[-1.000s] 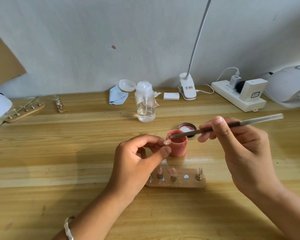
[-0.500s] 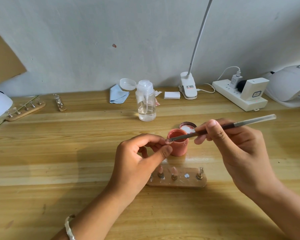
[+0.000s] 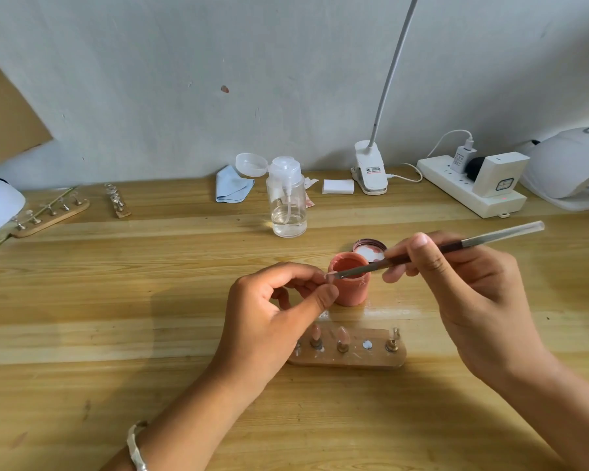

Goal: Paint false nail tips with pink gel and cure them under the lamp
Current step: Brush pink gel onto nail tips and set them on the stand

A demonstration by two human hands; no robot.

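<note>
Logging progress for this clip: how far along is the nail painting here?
Done: two tips on the wooden holder look pink. In hand: the left hand pinches a tip while the right hand holds the brush against it, by the gel pot. Left: the holder's end peg looks unpainted, and curing, since the holder sits far from the lamp.

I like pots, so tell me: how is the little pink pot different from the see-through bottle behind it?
The pink pot is short and opaque; the see-through bottle is taller and holds a little clear liquid. The pot has no lid on; the bottle wears a pump top. Both stand upright on the wooden table.
</note>
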